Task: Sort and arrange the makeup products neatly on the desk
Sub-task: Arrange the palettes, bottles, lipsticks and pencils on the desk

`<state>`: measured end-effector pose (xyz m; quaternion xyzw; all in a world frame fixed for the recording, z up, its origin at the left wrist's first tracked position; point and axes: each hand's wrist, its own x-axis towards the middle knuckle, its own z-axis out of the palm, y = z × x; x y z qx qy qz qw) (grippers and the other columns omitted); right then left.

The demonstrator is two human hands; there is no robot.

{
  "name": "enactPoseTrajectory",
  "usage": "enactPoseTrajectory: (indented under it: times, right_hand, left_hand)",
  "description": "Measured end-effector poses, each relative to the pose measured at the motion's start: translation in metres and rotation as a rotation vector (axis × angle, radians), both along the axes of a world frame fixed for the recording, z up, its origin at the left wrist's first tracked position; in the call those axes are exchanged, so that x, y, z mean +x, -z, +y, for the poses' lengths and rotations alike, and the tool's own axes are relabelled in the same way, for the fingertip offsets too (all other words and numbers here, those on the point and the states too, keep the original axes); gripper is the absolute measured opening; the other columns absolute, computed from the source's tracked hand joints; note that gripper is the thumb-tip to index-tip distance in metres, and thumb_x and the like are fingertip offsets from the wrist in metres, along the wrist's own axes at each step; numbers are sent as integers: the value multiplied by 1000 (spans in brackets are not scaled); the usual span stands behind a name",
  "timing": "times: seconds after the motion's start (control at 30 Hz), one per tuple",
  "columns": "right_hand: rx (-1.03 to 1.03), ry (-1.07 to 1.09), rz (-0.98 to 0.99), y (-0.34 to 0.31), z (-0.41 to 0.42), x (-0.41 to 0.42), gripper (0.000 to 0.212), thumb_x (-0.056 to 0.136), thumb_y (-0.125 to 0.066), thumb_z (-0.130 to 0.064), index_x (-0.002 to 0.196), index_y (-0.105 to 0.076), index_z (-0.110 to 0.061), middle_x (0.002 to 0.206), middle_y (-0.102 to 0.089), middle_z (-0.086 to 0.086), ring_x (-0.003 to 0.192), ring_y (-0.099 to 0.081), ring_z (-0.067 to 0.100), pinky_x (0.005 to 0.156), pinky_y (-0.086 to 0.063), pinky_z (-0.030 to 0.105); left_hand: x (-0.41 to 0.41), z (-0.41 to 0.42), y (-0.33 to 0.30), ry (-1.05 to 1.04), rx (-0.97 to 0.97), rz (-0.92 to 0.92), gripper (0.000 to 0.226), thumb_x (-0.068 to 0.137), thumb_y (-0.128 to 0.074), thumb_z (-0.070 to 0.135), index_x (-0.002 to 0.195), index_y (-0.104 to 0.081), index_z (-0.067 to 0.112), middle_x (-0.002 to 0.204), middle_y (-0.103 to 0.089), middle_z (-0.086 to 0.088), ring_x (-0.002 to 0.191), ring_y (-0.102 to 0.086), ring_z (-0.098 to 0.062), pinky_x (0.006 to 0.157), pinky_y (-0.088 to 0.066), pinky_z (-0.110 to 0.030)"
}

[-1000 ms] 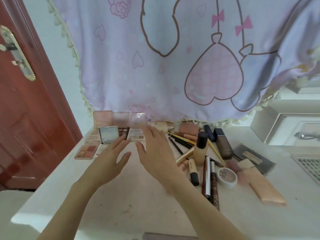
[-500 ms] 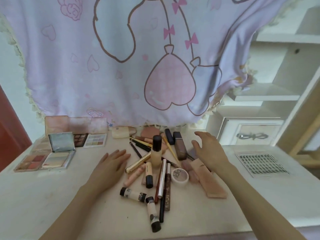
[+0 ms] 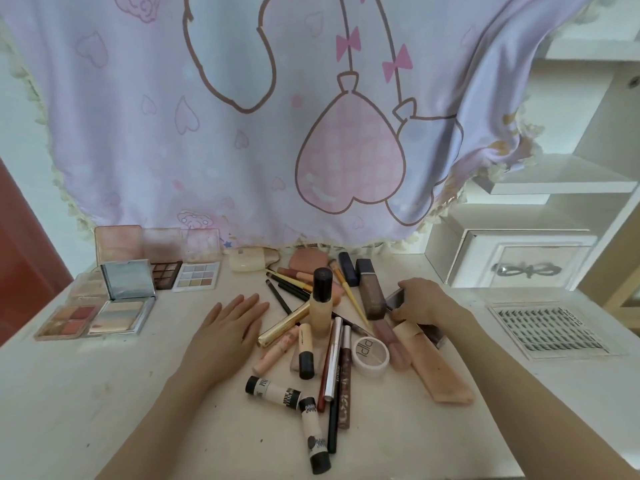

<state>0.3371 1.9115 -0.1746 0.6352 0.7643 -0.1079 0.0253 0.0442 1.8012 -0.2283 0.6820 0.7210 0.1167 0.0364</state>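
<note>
From my head view, the palettes (image 3: 128, 299) already sit grouped at the desk's (image 3: 86, 393) back left. The pile (image 3: 329, 341) of tubes and pencils in the middle remains unsorted. My left hand (image 3: 228, 327) lies flat and relaxed; my right hand (image 3: 422, 303) grips a dark compact (image 3: 396, 298) at the pile's edge.

Bare surface (image 3: 104, 393) lies open front-left; palettes (image 3: 114, 306) block the far left, a tube pile (image 3: 325, 341) crowds centre, upright bottle (image 3: 321, 303) tallest.
</note>
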Motion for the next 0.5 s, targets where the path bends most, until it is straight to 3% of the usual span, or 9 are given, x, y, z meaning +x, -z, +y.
enactPoseTrajectory:
  times: [0.07,0.1,0.17,0.23,0.4,0.5]
  right_hand:
    - [67,41,49,1,-3,0,21,76,-62,-31,79,-45,-19,108,-54,11,106,-49,34,79,-39,34]
    - [102,69,79,0,-4,0,22,77,-61,-31,79,-43,-18,107,-51,11,107,-47,35,81,-39,36]
    - [175,112,156,-5,-7,0,33,80,-60,-30,105,-50,-12,117,-47,15,114,-40,37,91,-40,40]
    - [286,113,250,-15,-13,-1,52,83,-60,-28,129,-43,-9,128,-43,16,118,-35,38,97,-36,41]
    - [635,-32,643,-51,-34,-17,70,83,-66,-23,144,-32,-11,136,-40,13,125,-34,31,104,-27,27]
    - [756,-91,870,-80,-51,-31,72,83,-69,-22,144,-33,-14,135,-42,5,125,-39,22,104,-27,19]
  left_hand:
    - [0,-1,0,0,-1,-19,44,100,-21,35,144,-17,41,154,-10,17,142,-3,-3,116,0,-30]
    - [1,-1,0,2,-2,-21,44,100,-21,35,144,-17,41,154,-10,17,142,-3,-3,116,0,-30]
    - [0,-1,0,8,2,-20,44,100,-22,35,143,-18,41,153,-11,17,142,-4,-3,116,0,-31]
    - [-4,0,0,16,14,-83,42,99,-29,36,140,-27,41,152,-18,17,141,-8,-2,116,-2,-30]
    - [-14,-6,-6,-1,99,-688,27,94,-49,25,112,-55,44,133,-50,10,129,-39,-9,112,-24,-34]
    - [-14,-13,-18,-64,198,-921,27,95,-47,13,114,-58,29,121,-60,6,117,-51,-9,102,-32,-25]
